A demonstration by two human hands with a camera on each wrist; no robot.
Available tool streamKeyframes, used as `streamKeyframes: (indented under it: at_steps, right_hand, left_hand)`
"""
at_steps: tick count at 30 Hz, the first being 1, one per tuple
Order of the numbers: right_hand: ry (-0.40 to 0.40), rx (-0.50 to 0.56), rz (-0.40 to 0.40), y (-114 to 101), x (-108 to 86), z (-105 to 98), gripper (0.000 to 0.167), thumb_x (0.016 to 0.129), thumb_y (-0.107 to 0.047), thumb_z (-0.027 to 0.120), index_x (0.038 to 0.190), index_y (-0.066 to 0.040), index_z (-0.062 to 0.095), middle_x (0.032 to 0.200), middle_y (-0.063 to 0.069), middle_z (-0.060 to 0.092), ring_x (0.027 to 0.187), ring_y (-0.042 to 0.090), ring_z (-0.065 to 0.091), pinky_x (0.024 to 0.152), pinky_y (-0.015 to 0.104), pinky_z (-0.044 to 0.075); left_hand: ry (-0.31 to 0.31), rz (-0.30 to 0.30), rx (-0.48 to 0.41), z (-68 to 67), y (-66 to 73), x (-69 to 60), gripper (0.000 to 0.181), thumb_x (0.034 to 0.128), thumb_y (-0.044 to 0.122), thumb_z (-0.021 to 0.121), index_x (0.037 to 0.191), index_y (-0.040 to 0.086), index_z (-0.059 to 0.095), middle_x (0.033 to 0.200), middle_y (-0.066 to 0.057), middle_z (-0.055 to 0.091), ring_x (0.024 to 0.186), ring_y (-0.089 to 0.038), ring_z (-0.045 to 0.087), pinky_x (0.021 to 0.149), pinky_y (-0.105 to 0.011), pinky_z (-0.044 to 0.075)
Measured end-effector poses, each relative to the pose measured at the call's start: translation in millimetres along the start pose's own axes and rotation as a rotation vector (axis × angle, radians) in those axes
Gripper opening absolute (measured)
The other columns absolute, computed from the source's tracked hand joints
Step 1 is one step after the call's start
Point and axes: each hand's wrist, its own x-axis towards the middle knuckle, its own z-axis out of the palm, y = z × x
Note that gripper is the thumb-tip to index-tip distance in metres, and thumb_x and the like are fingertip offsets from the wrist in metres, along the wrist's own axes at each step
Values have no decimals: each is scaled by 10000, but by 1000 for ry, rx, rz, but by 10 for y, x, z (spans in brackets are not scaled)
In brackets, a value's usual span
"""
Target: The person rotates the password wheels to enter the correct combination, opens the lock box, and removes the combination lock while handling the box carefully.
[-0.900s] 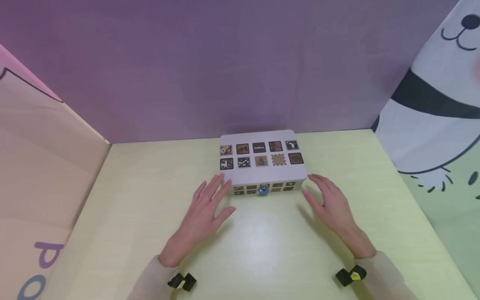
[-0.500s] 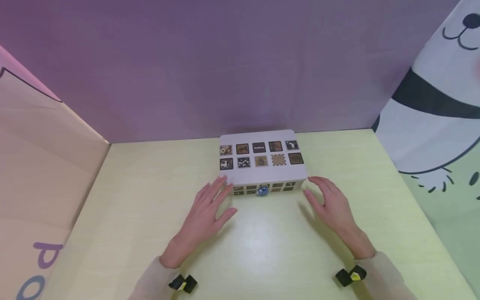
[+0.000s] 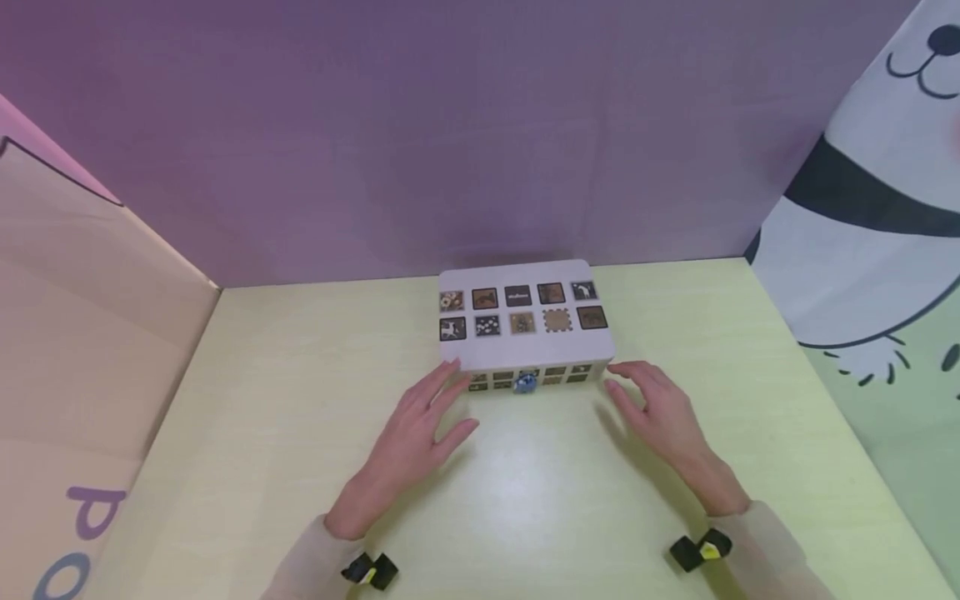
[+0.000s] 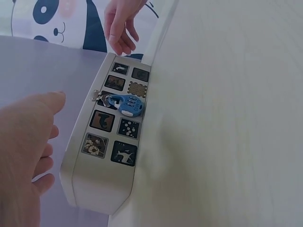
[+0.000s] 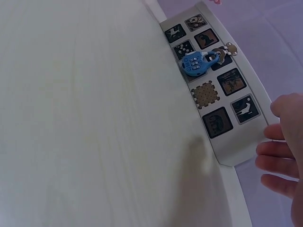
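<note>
A white box (image 3: 525, 346) with rows of small square pictures on its lid and front sits near the back of the table. From the metal clasp (image 4: 98, 96) on its front hangs a small blue combination padlock (image 5: 195, 63), its shackle through the clasp. My left hand (image 3: 412, 433) is at the box's front left corner, fingers extended, thumb apart. On the other side, my right hand (image 3: 663, 412) is near the front right corner with loosely bent fingers. Neither hand holds anything. Whether the fingertips touch the box is unclear.
The pale wooden table (image 3: 300, 358) ends at a purple cloth (image 3: 375, 150) just behind the box. Printed cloths, one with a panda (image 3: 862, 225), hang at the left and right sides. A small black-and-yellow device is strapped at each wrist.
My left hand has shifted slightly toward me and to the right. My right fingertips have drawn a little lower and closer to the box's corner. The box and padlock have stayed put.
</note>
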Motion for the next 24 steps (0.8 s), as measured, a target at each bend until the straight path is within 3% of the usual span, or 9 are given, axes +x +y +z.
streamKeyframes:
  at_steps: [7,15,24]
  right_hand:
    - [-57,47,-8,-15,9,45,262,930,-39,713,1181,24,678,1128,174,725,1050,349,679,918,529,571]
    - [-75,62,-31,-51,28,97,245,942,-49,701,1172,30,681,1145,176,726,1064,353,683,932,531,577]
    - [-114,85,-40,-81,31,167,213,961,-47,673,1159,32,681,1148,187,719,1072,367,681,940,545,583]
  left_hand:
    - [-17,-16,-40,38,43,17,572,1030,434,597,1439,36,560,1593,-160,436,1467,-355,411,1190,-586,383]
    - [6,26,-38,114,68,28,589,1054,495,512,1412,31,574,1551,-166,481,1426,-356,461,1181,-573,403]
    - [20,54,-32,180,102,36,561,1045,462,547,1406,33,575,1505,-165,523,1380,-348,505,1172,-542,426]
